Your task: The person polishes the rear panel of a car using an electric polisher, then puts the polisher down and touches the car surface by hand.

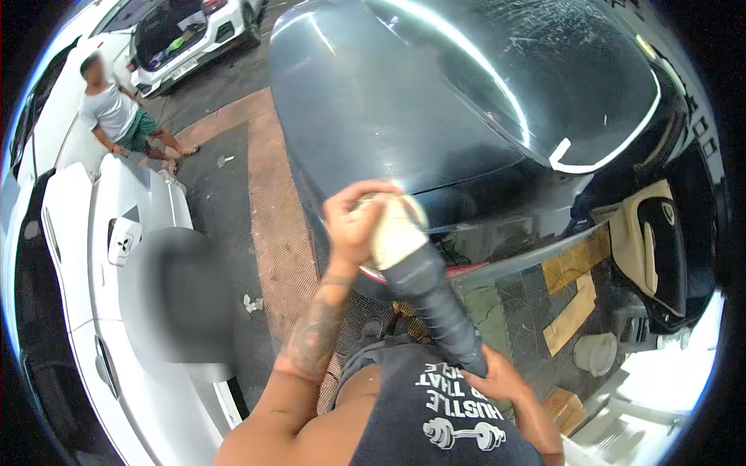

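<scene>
A power polisher (435, 299) with a cream head and a dark body spans diagonally in front of me. My left hand (359, 221) is closed over its cream head. Around the far end of the dark body, close to my shirt, my right hand (497, 374) is wrapped. The head is by the edge of a dark, glossy car (350, 116). I cannot tell whether the pad touches the paint, since the hand and head cover that spot.
A white car (109, 256) stands close on my left. Beyond it are a person (113, 109) and another white car (194, 46) with its tailgate up. To the right are a detached door (649, 241), cardboard (571, 314) and a white bucket (594, 355).
</scene>
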Demonstrator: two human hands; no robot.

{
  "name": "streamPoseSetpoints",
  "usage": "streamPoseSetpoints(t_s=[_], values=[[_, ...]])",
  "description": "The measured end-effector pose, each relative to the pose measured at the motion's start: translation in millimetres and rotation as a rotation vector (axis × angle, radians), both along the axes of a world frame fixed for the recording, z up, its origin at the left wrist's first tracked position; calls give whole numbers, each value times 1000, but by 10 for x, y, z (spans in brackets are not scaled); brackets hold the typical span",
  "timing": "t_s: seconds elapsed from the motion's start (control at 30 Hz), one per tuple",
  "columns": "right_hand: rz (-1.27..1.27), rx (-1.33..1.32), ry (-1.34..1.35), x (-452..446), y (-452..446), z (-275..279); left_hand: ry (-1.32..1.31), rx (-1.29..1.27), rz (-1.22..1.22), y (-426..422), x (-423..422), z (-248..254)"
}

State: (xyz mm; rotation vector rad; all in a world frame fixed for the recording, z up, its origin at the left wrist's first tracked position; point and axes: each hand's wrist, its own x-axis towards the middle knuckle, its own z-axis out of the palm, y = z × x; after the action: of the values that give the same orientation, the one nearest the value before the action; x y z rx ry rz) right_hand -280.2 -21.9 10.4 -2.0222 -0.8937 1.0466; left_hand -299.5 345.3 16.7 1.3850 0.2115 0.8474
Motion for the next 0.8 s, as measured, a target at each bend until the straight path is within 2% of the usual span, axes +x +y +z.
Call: streamPoseSetpoints(t_s=[0.03,0.1,0.23,0.27,0.3,0.37,0.4,0.43,0.47,0.53,0.67,0.73,0.8], values=[[-19,-3,-1,4,80,-11,0,-74,19,99,-154,-27],[119,-84,23,7,261,12,-127,-190,4,231,-353,-66],[126,-27,-43,-19,262,55,-122,-195,-6,210,-344,-68],[52,-12,83,-28,221,120,-94,-175,0,161,-285,-78],[66,-23,77,-26,132,100,-46,-78,-11,101,-187,-100],[-84,-111,35,-43,-155,40,11,89,-10,-142,104,30],[-177,-157,67,-58,-228,120,-45,45,-74,-269,311,15],[-146,-173,53,-98,-351,86,-20,58,-135,-392,459,63],[-255,-182,49,-140,-490,10,-50,-35,-188,-512,652,-13],[-392,-161,6,-165,-453,120,-19,-35,-219,-624,841,47],[-366,-159,-18,-145,-379,126,-28,-94,-168,-459,621,27],[-154,-212,-142,-113,-315,68,-33,-43,-108,-252,319,-1],[-89,-165,-108,-68,-132,21,-43,-37,-21,-69,-12,31]])
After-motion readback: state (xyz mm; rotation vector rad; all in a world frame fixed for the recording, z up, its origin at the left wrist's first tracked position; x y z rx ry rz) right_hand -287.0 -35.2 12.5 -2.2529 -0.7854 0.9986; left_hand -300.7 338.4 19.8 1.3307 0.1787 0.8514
